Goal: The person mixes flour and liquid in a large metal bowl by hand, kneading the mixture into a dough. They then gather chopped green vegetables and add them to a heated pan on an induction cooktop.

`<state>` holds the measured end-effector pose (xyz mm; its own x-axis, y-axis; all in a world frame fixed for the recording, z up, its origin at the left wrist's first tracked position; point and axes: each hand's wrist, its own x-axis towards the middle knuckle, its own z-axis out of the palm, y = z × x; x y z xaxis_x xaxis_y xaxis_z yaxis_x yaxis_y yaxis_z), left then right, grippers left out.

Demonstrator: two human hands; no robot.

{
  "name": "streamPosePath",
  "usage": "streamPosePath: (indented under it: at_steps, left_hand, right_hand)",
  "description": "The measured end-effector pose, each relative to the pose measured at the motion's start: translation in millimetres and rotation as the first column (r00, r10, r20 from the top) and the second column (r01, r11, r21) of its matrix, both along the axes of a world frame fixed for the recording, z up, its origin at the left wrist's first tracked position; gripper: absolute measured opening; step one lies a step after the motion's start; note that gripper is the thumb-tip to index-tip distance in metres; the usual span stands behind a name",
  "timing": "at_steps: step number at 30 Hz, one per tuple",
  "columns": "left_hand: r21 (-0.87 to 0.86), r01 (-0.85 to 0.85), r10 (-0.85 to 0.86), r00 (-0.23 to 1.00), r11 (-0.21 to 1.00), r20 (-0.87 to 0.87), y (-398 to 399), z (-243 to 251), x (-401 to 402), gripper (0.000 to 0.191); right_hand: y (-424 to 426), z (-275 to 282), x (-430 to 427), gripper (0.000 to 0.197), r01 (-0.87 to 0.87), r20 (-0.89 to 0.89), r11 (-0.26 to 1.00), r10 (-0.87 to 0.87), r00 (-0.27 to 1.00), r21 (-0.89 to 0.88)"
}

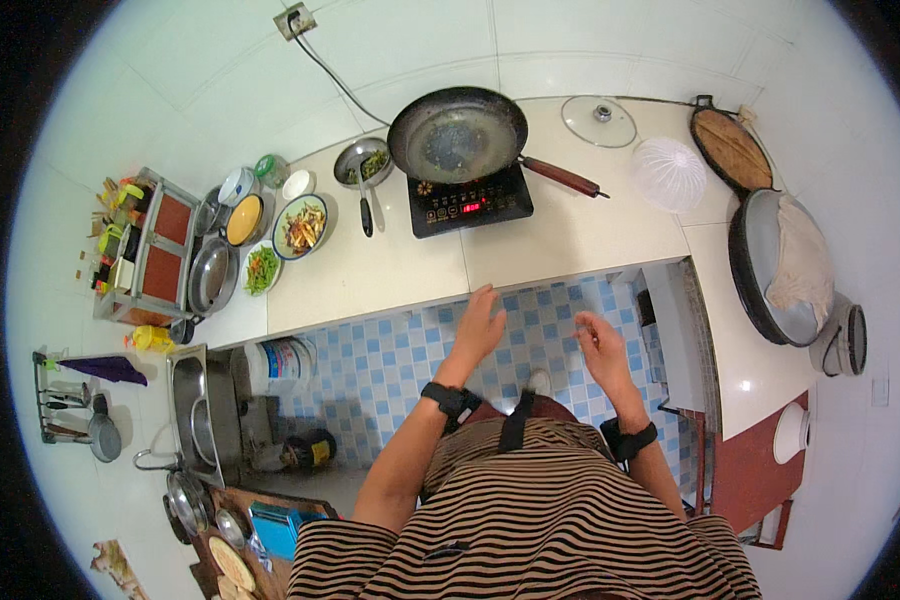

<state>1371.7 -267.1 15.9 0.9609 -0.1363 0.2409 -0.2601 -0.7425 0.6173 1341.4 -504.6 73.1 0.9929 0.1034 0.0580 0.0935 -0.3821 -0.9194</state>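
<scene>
My left hand (482,324) is at the counter's front edge, empty, with the thumb apart from the fingers. Over the tiled floor, my right hand (601,346) has loosely curled fingers and nothing in it. Beyond them, a dark wok (461,139) sits on a black induction cooker (474,206) whose red display is lit. The wok's wooden handle (562,176) points right. Left of it, a metal bowl (375,166) holds cooked greens and a black-handled spatula (366,206). A bowl of browned food pieces (301,228) and a plate of cut green vegetables (262,270) stand farther left.
A glass lid (598,124) leans at the back wall, near a white domed cover (669,174). At right stands a large pan (750,247) with a cloth (799,259). The sink (195,405) is at left. A power cord (337,79) runs behind the cooker.
</scene>
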Motion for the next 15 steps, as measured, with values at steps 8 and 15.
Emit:
streamPosePath:
  at_steps: [8,15]
  left_hand:
    - [-0.088,-0.048,0.024,0.966,0.995,-0.257,-10.3,-9.4,69.0,0.038]
    - [-0.037,0.053,-0.064,0.921,0.998,-0.383,-1.2,-13.1,131.4,0.041]
  right_hand:
    - [5.6,-20.7,74.0,0.024,-0.027,-0.073,0.994,0.02,0.997,-0.105]
    - [14.7,-11.0,131.4,0.024,0.04,-0.055,0.999,-0.042,0.998,-0.03]
